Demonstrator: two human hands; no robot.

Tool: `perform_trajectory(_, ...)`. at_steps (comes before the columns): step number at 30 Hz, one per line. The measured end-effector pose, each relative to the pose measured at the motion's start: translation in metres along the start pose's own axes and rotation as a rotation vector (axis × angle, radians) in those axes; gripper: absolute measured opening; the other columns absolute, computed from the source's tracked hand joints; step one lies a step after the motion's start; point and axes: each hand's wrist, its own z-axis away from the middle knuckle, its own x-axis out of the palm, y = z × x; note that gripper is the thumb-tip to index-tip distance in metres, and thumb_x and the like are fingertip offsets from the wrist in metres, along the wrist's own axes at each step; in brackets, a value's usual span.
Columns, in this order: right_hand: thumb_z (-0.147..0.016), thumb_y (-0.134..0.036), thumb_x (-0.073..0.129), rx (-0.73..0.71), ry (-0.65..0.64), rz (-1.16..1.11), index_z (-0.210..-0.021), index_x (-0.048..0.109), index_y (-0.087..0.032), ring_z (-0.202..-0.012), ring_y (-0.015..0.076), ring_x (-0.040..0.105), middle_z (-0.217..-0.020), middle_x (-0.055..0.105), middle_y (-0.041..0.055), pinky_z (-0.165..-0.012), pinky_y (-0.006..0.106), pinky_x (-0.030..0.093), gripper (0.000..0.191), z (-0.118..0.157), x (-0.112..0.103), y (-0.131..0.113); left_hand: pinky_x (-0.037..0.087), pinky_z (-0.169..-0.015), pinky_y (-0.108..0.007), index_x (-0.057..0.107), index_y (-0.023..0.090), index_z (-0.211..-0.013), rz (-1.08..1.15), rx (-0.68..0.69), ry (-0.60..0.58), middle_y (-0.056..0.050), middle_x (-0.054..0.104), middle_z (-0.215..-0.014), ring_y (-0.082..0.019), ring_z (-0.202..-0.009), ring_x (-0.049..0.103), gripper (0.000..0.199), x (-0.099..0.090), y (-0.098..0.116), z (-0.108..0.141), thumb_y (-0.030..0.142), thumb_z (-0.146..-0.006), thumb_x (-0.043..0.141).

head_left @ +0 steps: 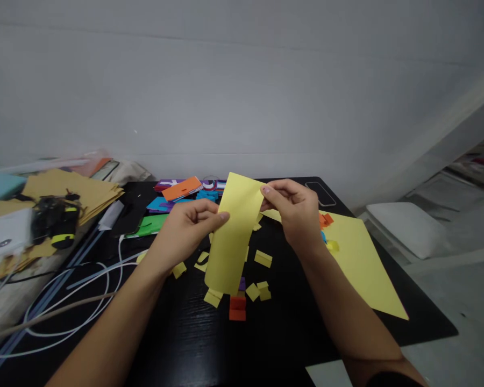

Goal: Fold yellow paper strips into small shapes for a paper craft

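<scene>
The left hand (193, 223) pinches the left edge of a yellow paper strip (234, 236); the right hand (293, 207) has a thumb-and-finger grip near its upper right corner. The strip hangs above the black bench (282, 341), over small yellow pieces (263, 258).

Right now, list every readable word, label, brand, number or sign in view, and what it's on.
No text can be read.
White device at far left: a dark oval spot, too small to tell whether it is a logo.
Black-and-yellow item beside it: any print is too blurred to read.
Yellow paper strip in the left hand and right hand: no print visible on the side shown.
</scene>
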Motion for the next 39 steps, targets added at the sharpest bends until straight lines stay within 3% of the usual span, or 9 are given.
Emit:
perform_trajectory(6,-0.079,-0.035,0.078,0.114,-0.162,0.060,-0.083,0.070,-0.017,-0.072,0.0159,0.070,-0.077,0.072,0.0034,-0.073,0.032,0.061,0.020,-0.008,-0.008,0.004,0.038,-0.054,-0.022,0.068,0.018,-0.079,-0.119,-0.031,-0.052,0.002,0.063,-0.067,-0.011,-0.058,0.054,0.031,-0.017,-0.005,-0.003,0.048,-0.085,0.073)
perform_trajectory(11,-0.072,-0.031,0.086,0.097,-0.396,0.192,-0.118,0.067,-0.021,-0.088,0.0186,0.069,-0.105,0.073,0.0065,-0.075,0.032,0.057,0.051,-0.004,-0.007,0.007,0.029,-0.048,-0.022,0.066,0.019,-0.078,-0.331,-0.071,-0.268,0.005,0.051,-0.060,-0.010,-0.053,0.043,0.031,-0.014,-0.007,-0.004,0.047,-0.089,0.066)
perform_trajectory(14,-0.075,-0.030,0.083,0.058,-0.533,0.289,-0.098,0.075,-0.021,-0.081,0.0180,0.068,-0.090,0.074,0.0035,-0.071,0.031,0.054,0.027,-0.002,-0.005,0.009,0.029,-0.049,-0.021,0.061,0.019,-0.074,-0.407,-0.004,-0.319,0.004,0.051,-0.062,-0.010,-0.055,0.043,0.031,-0.007,-0.007,-0.003,0.045,-0.091,0.063)
perform_trajectory(19,-0.075,-0.033,0.083,0.016,-0.283,0.252,-0.082,0.077,-0.019,-0.078,0.0180,0.067,-0.085,0.075,0.0039,-0.067,0.030,0.052,0.017,-0.007,-0.011,0.007,0.035,-0.049,-0.022,0.067,0.019,-0.077,-0.457,0.002,-0.245,0.003,0.057,-0.064,-0.012,-0.057,0.051,0.029,-0.021,-0.001,-0.003,0.046,-0.088,0.066)
perform_trajectory(24,-0.071,-0.036,0.087,0.107,-0.074,0.155,-0.088,0.076,-0.018,-0.072,0.0154,0.067,-0.084,0.074,0.0032,-0.064,0.029,0.053,0.027,-0.018,-0.024,0.004,0.046,-0.051,-0.025,0.075,0.020,-0.080,-0.205,0.007,0.094,-0.002,0.071,-0.070,-0.016,-0.059,0.062,0.026,-0.048,0.005,-0.002,0.046,-0.077,0.080)
perform_trajectory(28,-0.075,-0.030,0.085,0.237,-0.526,0.192,-0.092,0.075,-0.019,-0.073,0.0142,0.069,-0.079,0.075,0.0015,-0.068,0.027,0.055,0.023,-0.019,-0.028,0.007,0.049,-0.053,-0.025,0.075,0.023,-0.080,-0.024,0.156,0.397,0.001,0.070,-0.069,-0.013,-0.057,0.061,0.018,-0.047,0.003,-0.003,0.040,-0.078,0.081)
perform_trajectory(32,-0.075,-0.025,0.084,0.277,-0.970,0.301,-0.099,0.074,-0.021,-0.078,0.0165,0.072,-0.086,0.076,0.0016,-0.069,0.028,0.058,0.027,-0.009,-0.018,0.010,0.045,-0.050,-0.023,0.074,0.021,-0.079,-0.081,0.137,0.320,0.002,0.066,-0.065,-0.012,-0.054,0.056,0.021,-0.031,0.002,-0.002,0.041,-0.080,0.079)
perform_trajectory(36,-0.075,-0.031,0.086,0.185,-0.619,0.009,-0.113,0.068,-0.023,-0.095,0.0177,0.073,-0.101,0.075,0.0038,-0.084,0.031,0.060,0.043,0.006,0.005,0.013,0.038,-0.048,-0.022,0.072,0.018,-0.077,-0.227,0.139,0.086,0.001,0.063,-0.064,-0.011,-0.054,0.053,0.028,-0.014,0.001,0.001,0.045,-0.083,0.075)
perform_trajectory(39,-0.075,-0.034,0.086,0.137,-0.418,-0.105,-0.099,0.070,-0.022,-0.089,0.0162,0.071,-0.094,0.074,0.0033,-0.083,0.031,0.060,0.032,0.014,0.016,0.011,0.037,-0.049,-0.022,0.074,0.018,-0.080,-0.288,0.170,0.029,0.000,0.066,-0.068,-0.011,-0.057,0.053,0.028,-0.007,0.002,0.005,0.046,-0.085,0.073)
